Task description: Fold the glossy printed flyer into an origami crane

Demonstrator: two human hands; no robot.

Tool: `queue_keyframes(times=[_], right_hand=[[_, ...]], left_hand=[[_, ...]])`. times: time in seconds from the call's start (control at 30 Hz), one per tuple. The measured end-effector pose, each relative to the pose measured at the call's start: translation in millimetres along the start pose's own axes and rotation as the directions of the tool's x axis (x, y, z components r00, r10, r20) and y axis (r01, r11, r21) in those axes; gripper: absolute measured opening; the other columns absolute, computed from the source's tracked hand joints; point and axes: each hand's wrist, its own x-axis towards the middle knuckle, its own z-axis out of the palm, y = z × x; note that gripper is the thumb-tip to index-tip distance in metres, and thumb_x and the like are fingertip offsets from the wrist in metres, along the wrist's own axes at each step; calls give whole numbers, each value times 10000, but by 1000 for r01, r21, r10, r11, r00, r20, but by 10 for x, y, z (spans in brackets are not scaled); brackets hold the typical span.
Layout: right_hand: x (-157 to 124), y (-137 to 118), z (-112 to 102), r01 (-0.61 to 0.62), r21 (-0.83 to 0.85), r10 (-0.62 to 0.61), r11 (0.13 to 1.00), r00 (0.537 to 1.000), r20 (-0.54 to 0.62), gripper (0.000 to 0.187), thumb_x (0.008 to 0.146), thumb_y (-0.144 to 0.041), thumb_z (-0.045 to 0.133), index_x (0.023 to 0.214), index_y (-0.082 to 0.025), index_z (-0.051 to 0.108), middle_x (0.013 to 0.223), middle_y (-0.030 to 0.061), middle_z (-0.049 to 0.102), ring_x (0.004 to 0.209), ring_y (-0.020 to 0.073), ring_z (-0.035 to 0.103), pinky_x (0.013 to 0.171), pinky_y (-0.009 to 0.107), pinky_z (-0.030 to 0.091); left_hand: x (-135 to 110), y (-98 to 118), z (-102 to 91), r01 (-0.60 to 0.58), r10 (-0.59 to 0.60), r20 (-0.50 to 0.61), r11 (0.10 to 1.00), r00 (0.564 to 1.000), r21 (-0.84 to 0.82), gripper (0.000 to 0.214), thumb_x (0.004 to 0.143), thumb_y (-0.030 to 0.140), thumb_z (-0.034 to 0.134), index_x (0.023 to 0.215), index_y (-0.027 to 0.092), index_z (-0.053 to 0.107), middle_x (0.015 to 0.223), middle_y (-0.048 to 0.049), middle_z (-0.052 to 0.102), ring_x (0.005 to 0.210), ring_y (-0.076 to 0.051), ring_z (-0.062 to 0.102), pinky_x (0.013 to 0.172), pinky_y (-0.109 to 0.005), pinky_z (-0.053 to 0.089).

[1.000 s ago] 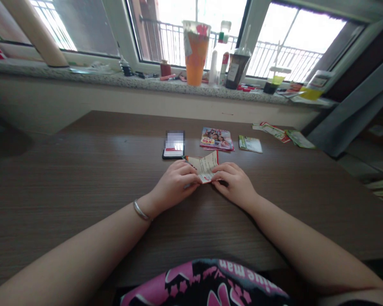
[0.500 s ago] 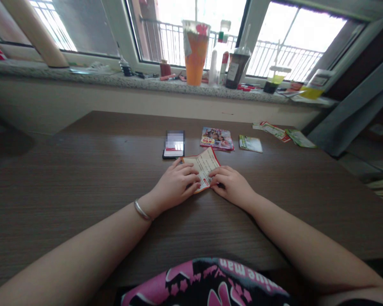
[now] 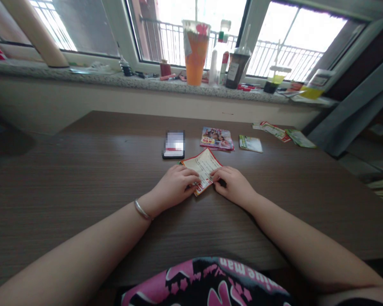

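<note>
A printed paper leaflet, cream with a red-orange border and lines of text, lies at an angle on the table in front of me. My left hand grips its lower left side, fingers curled over the edge. On the opposite side, my right hand pinches the right edge between thumb and fingers. Both thumbs are partly hidden. Just beyond the leaflet is a phone with a dark case and a blurred screen. A small stack of colourful flyers lies behind the leaflet, to the right of the phone.
A green-and-white packet and several paper strips lie toward the table's far right. On the stone windowsill stand a tall orange drink cup, a dark drink cup and bottles. The brown table stretches to both sides.
The leaflet has turned a little and lies flatter, with more of its lower edge showing. My left fingers have drawn in, and both hands have shifted slightly.
</note>
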Motion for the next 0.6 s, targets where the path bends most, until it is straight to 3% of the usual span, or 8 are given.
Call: queue_keyframes(times=[0.2,0.43,0.6], right_hand=[[3,60,7,-79,1,79,997,997,-18,103,808,-145,611,883,-210,639,927,53,708,911,216,632,863,376,475],[2,102,17,-76,97,84,992,994,-77,81,832,-152,614,859,-219,652,941,47,708,927,208,628,883,385,481],[8,113,23,-50,132,66,990,990,-124,87,835,-148,612,850,-217,662,970,53,701,954,204,623,918,401,469]], left_hand=[[1,-10,-4,-46,47,31,999,998,-13,180,891,260,564,996,263,710,1050,-36,674,1012,-218,580,948,-413,394],[-19,11,-2,-98,111,91,986,990,-135,207,879,234,569,1037,266,699,1038,-47,642,1005,-201,565,921,-363,450],[-23,11,-6,-170,194,100,963,976,-210,215,882,223,557,1061,245,675,1182,-42,629,1125,-210,540,1015,-391,427]])
